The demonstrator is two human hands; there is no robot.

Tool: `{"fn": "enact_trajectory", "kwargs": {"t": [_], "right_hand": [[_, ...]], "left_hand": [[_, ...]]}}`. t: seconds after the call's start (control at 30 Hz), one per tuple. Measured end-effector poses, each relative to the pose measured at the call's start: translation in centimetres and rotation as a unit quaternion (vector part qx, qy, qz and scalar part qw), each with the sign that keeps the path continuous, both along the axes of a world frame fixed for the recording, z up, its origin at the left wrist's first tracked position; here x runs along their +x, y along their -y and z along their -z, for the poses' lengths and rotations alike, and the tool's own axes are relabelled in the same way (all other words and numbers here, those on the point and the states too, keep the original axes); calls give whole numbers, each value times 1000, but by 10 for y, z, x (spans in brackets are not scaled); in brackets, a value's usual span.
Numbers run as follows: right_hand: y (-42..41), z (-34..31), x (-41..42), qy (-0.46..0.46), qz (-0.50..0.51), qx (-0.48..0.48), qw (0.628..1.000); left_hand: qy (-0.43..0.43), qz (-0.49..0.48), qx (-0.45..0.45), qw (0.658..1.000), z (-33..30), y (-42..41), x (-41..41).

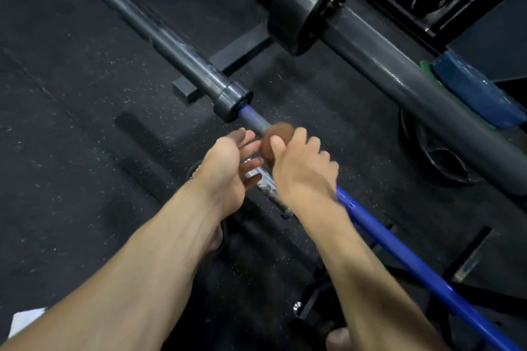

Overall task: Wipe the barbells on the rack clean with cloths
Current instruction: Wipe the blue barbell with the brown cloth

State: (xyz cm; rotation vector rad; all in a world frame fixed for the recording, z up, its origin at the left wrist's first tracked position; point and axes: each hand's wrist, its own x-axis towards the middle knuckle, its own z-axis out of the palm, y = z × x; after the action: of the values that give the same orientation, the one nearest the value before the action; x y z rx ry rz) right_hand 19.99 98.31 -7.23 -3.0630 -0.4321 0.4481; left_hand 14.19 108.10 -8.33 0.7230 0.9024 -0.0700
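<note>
Barbell (pixel 253 120) shaft is being scrubbed: right hand (pixel 302 168) is gripping a brown cloth (pixel 275 138) around it, while the left hand (pixel 228 168), at nine o'clock, is cupping loosely to steady.

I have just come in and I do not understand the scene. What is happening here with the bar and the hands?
A person is cleaning a barbell in a gym. The right hand grips a brown cloth wrapped on the blue shaft, just below the metal collar. The left hand is beside it with its fingers loosely curved at the bar; whether it grips the bar is unclear. A thicker bar with a black weight plate lies to the right.
</note>
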Motion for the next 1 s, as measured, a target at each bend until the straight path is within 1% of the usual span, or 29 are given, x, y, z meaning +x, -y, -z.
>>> {"fn": "enact_trajectory", "kwargs": {"t": [0.1,0.17,0.2,0.33,0.4,0.47,0.57,0.63,0.73,0.8,0.87,0.93,1.0], "right_hand": [[-3,3,1,21,-32,20,999],[23,-1,0,37,-54,27,997],[39,-3,-2,29,-54,25,998],[101,-14,-17,-16,1,-1,1000],[113,-20,-20,-29,36,-1,999],[104,-21,-19,-20,41,-17,999],[60,-13,-10,11,19,-34,999],[24,-6,-1,10,14,3,1000],[-14,-8,17,-33,17,70,997],[-10,-15,25,-51,11,84,995],[17,-22,26,-51,18,88,995],[49,-26,21,-39,33,105,993],[65,-27,18,-15,26,118,993]], "left_hand": [[1,-6,-10,1000,-1,0,1],[-9,-14,-6,1000,-7,3,4],[-17,-23,-8,1000,-9,4,5],[-39,-32,-19,999,-13,4,10],[-38,-23,-16,999,-13,3,12],[-42,-14,-11,999,-13,3,13],[-55,-19,0,998,-10,2,14],[-58,-30,1,998,-8,1,15],[-53,-50,-16,997,-4,0,16],[-59,-64,-27,996,-5,-3,17],[-57,-62,-27,996,-9,-4,18],[-58,-41,-21,997,-13,-5,19],[-59,-30,-15,998,-14,-5,20]]}}
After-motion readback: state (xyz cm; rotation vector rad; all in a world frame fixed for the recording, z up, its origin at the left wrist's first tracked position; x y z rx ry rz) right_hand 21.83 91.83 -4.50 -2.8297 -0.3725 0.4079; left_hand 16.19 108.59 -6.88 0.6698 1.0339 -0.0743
